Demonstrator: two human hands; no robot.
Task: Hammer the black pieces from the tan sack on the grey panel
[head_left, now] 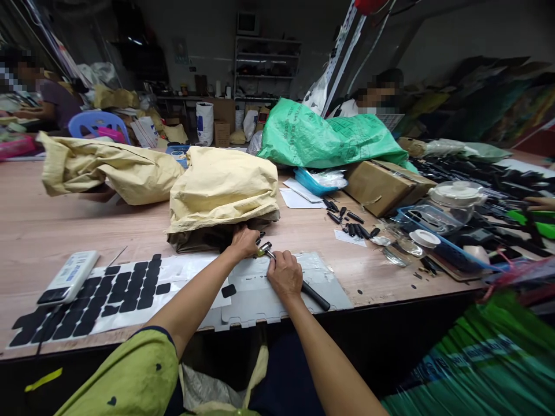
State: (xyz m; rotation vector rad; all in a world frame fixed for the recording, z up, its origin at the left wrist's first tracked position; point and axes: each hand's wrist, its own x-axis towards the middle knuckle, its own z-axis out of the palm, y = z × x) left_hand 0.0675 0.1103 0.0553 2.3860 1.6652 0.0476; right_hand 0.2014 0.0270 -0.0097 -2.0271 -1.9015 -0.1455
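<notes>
My left hand [245, 241] is at the mouth of a beige cloth sack [223, 185], its fingers curled and partly hidden in the shadow there. A small black piece [261, 236] shows beside these fingers; its kind is unclear. Closed around the shaft of a black-handled metal tool [316, 296] is my right hand [285, 274]. The tool's shiny head [265, 249] points toward my left hand, and its handle sticks out at lower right. Beneath both hands lies a grey-white board [338, 289]. One black rounded pad [229, 290] rests at the board's left side.
Left are a sheet of black pads [125, 289] and a white device [71, 274]. Black handle-like pieces [355, 230], a cardboard box [381, 185], a blue tray [442, 237] and a green sack [325, 136] occupy the right and back. Two people [56, 98] [381, 95] sit beyond.
</notes>
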